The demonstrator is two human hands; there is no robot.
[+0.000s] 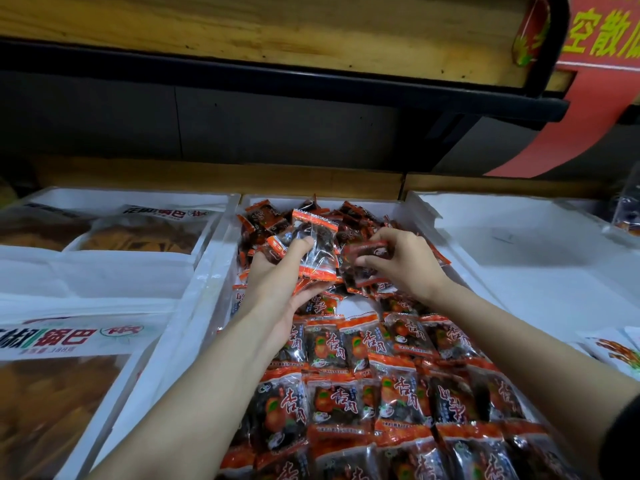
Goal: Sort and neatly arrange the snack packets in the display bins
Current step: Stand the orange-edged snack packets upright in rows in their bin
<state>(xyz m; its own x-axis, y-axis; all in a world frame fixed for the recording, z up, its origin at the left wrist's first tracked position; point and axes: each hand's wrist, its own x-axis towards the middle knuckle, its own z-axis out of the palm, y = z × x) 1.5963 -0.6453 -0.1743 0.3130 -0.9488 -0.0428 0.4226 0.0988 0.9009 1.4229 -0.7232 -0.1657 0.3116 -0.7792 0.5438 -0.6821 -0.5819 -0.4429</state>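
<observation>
Orange-edged clear snack packets [317,245] sit as a small stack clutched in the left grip [277,271], thumb pressed across the top one; the right grip [408,261], just beside it, pinches a single packet [369,252]. Both hover over the white middle bin [211,271], with a loose heap [346,220] beyond them and tidy rows [381,375] nearer. Left of the left grip lie large bags [138,233] of brown snacks

Single head cam, wide-angle, faces fwd & down, close over middle bin [207,282].
</observation>
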